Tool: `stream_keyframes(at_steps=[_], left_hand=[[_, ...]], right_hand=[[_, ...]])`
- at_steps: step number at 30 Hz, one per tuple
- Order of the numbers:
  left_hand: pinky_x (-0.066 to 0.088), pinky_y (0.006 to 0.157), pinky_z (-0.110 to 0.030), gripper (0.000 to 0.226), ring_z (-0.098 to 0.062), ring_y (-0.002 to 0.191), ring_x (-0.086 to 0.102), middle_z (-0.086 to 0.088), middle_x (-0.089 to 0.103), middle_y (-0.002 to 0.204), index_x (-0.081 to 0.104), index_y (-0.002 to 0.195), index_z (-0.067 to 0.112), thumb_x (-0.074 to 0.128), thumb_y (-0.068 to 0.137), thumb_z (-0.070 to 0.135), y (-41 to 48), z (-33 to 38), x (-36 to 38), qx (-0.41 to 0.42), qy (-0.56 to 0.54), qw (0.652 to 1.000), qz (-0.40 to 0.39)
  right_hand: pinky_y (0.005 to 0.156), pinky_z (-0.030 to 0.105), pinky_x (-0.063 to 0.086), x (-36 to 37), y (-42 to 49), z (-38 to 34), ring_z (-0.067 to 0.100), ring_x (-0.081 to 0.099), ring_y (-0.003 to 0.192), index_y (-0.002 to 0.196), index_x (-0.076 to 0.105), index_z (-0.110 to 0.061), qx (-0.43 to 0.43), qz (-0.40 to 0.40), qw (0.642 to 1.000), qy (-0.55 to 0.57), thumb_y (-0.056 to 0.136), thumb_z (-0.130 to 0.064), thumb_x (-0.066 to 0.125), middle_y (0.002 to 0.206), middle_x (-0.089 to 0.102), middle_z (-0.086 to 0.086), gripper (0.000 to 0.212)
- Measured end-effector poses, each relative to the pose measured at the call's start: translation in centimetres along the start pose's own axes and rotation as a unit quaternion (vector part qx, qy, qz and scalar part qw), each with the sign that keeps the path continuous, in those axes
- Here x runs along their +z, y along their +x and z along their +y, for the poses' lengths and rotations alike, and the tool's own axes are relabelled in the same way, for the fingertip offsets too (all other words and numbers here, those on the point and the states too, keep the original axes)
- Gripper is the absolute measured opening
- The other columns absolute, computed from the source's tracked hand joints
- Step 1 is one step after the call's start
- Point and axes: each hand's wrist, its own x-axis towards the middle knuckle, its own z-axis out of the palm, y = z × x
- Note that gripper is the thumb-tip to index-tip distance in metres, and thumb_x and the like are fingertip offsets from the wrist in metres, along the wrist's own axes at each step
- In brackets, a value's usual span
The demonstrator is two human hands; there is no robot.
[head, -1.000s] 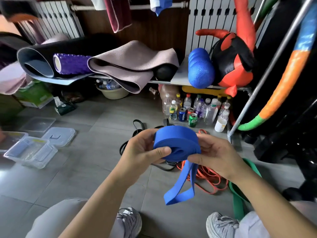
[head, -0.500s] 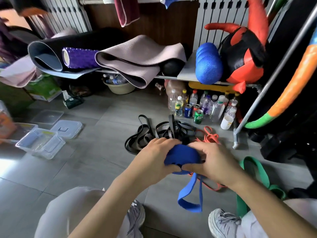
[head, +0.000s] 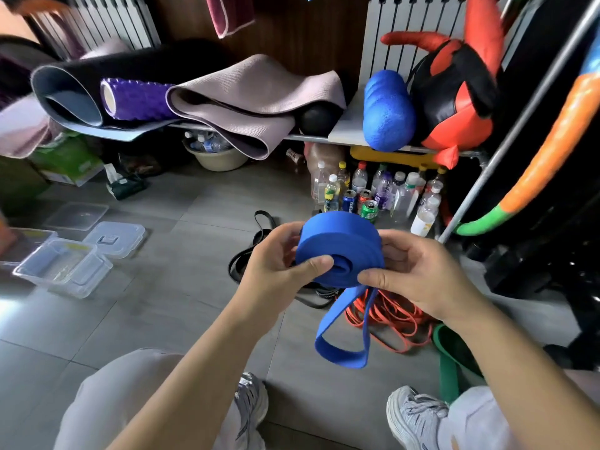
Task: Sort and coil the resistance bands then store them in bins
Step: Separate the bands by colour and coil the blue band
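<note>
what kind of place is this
Most likely a home gym storage corner: a folded mauve yoga mat and a purple ridged foam roller lie on a metal shelf, and thin orange resistance bands are heaped on the grey tiled floor.

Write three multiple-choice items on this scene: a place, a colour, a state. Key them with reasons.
1. Where are the clear bins? A on the shelf; B on the floor; C on a lap.
2. The band gripped by left hand and right hand is: A blue; B green; C orange.
3. That band is: A fully coiled; B coiled, with a loop hanging; C flat on the floor.
1 B: they stand on the floor. 2 A: the coil is blue. 3 B: the loop dangles below the hands.
</note>
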Motion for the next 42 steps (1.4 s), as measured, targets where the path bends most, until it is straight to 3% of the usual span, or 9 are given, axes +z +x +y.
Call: stream_keyframes(at_steps=[4, 7, 11, 15, 19, 25, 31, 38, 42], left_hand=[[0.054, 0.087, -0.046, 0.05, -0.028, 0.099, 0.064, -0.017, 0.065, 0.108, 0.052, 0.121, -0.003, 0.066, 0.075, 0.011, -0.1, -0.6, 1.0, -0.088, -0.208, 0.974, -0.018], [0.054, 0.088, -0.046, 0.048, -0.029, 0.103, 0.064, -0.018, 0.064, 0.115, 0.053, 0.122, 0.0, 0.064, 0.077, 0.013, -0.2, -0.9, 1.5, -0.115, -0.223, 0.968, -0.029], [0.051, 0.093, -0.048, 0.058, -0.028, 0.11, 0.059, -0.013, 0.057, 0.127, 0.046, 0.128, 0.008, 0.073, 0.077, 0.011, 0.3, -0.9, 0.9, -0.108, 0.07, 0.992, -0.014], [0.033, 0.099, -0.026, 0.081, -0.014, 0.122, 0.037, 0.007, 0.042, 0.134, 0.035, 0.141, 0.031, 0.078, 0.073, 0.022, 0.3, -1.3, 0.3, 0.083, 0.45, 0.887, -0.065], [0.04, 0.085, -0.026, 0.049, -0.02, 0.105, 0.05, 0.007, 0.058, 0.115, 0.056, 0.12, 0.024, 0.074, 0.075, 0.029, -0.1, -2.3, 1.2, 0.143, 0.529, 0.831, -0.098], [0.046, 0.068, -0.027, 0.036, -0.011, 0.079, 0.056, 0.016, 0.058, 0.082, 0.057, 0.099, 0.034, 0.076, 0.071, 0.023, 0.3, -1.9, 1.5, 0.072, 0.408, 0.909, -0.04], [0.051, 0.064, -0.015, 0.04, -0.002, 0.075, 0.062, 0.012, 0.067, 0.082, 0.056, 0.086, 0.036, 0.076, 0.071, 0.006, 0.6, -1.1, 1.0, 0.024, 0.242, 0.97, -0.003], [0.056, 0.079, -0.043, 0.04, -0.02, 0.085, 0.068, -0.005, 0.07, 0.094, 0.059, 0.108, 0.008, 0.071, 0.07, 0.016, -0.2, -0.9, 1.4, -0.064, -0.01, 0.998, -0.024], [0.051, 0.087, -0.055, 0.034, -0.026, 0.098, 0.064, -0.007, 0.065, 0.106, 0.056, 0.108, 0.015, 0.07, 0.079, 0.003, 0.0, -1.3, 1.2, -0.082, 0.08, 0.992, -0.049]], right_hand=[[0.075, 0.02, 0.054, 0.3, -0.1, 0.0, 0.015, 0.07, 0.094, 0.104, 0.07, -0.037, -0.012, -0.002, 0.997, 0.081, 0.063, -0.014, 0.077, 0.1, 0.074, -0.002, 0.047], [0.073, 0.02, 0.055, 0.5, -0.3, 0.3, 0.014, 0.071, 0.091, 0.101, 0.071, -0.036, -0.018, 0.024, 0.996, 0.089, 0.063, -0.013, 0.076, 0.098, 0.075, -0.002, 0.044], [0.071, 0.023, 0.056, 0.3, -0.8, 0.8, 0.012, 0.071, 0.088, 0.1, 0.068, -0.049, 0.006, 0.022, 1.0, -0.002, 0.064, -0.019, 0.083, 0.097, 0.074, -0.007, 0.049], [0.079, 0.041, 0.057, 0.4, -1.1, 1.9, 0.009, 0.07, 0.088, 0.097, 0.064, -0.047, 0.044, -0.005, 0.985, -0.169, 0.068, -0.013, 0.081, 0.095, 0.073, -0.011, 0.048], [0.079, 0.04, 0.055, 0.8, -1.5, 2.5, 0.004, 0.067, 0.083, 0.094, 0.052, -0.049, 0.04, -0.017, 0.97, -0.238, 0.069, -0.019, 0.084, 0.091, 0.071, -0.014, 0.05], [0.078, 0.027, 0.055, -0.6, -1.2, 1.8, 0.002, 0.068, 0.085, 0.097, 0.058, -0.038, 0.057, 0.009, 0.981, -0.187, 0.069, -0.023, 0.084, 0.092, 0.072, -0.019, 0.041], [0.078, 0.02, 0.053, -1.5, -1.4, 2.3, 0.009, 0.07, 0.09, 0.1, 0.064, -0.035, 0.056, 0.007, 0.995, -0.085, 0.067, -0.012, 0.082, 0.095, 0.074, -0.012, 0.044], [0.075, 0.015, 0.052, -1.2, -1.8, 2.0, 0.006, 0.07, 0.09, 0.098, 0.064, -0.031, 0.014, 0.054, 0.998, 0.009, 0.059, -0.025, 0.078, 0.094, 0.074, -0.014, 0.042], [0.074, 0.016, 0.053, -0.9, -2.2, 1.9, 0.007, 0.07, 0.084, 0.098, 0.065, -0.031, 0.02, 0.058, 0.998, -0.016, 0.062, -0.02, 0.079, 0.09, 0.074, -0.012, 0.041]])
